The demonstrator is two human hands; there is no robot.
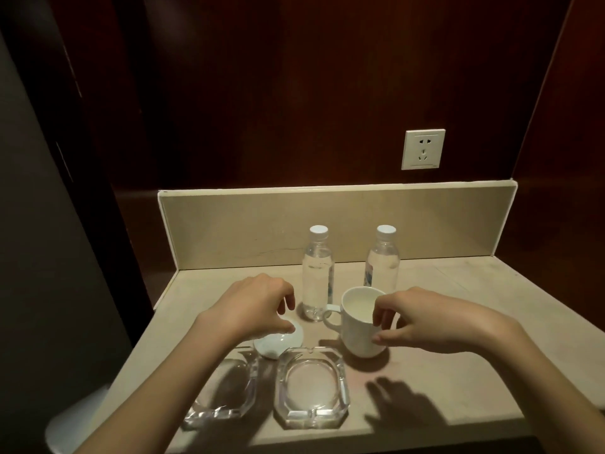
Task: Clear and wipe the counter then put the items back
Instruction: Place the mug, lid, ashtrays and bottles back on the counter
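A white mug [355,335] stands on the beige counter [458,322] with its handle to the left. My right hand [435,322] pinches the mug's near rim, fingertips at the inside and thumb on the outer wall. A white lid [278,344] lies flat on the counter to the left of the mug. My left hand [252,306] hovers over the lid with loosely curled fingers and holds nothing. Two clear water bottles [317,273] [383,260] with white caps stand upright behind the mug.
Two glass ashtrays [222,391] [311,388] sit side by side near the counter's front edge. A beige backsplash [229,231] and dark wood walls enclose the counter. A wall socket [423,149] is at the back right. A white round object [75,417] stands below at left.
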